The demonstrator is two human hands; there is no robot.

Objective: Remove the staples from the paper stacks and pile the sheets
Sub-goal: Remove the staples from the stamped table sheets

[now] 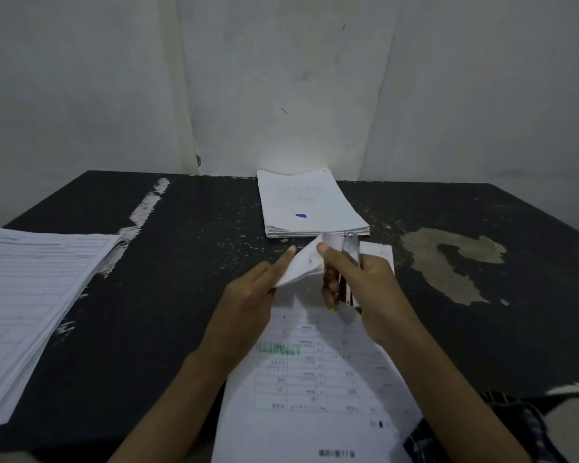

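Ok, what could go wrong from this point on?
The corner bent up by the left hand could tear if the metal tool in the right hand pulls hard. Fingertips sit close to the tool, so a slip might nick one. The sheets overhang the near edge of the table and may slide off.

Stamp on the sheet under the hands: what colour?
The stamp is green, clearest in the head view.

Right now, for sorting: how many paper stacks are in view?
3: left stack at the table edge, blue-marked far stack, front stack held by the left hand, right hand's metal tool at its corner.
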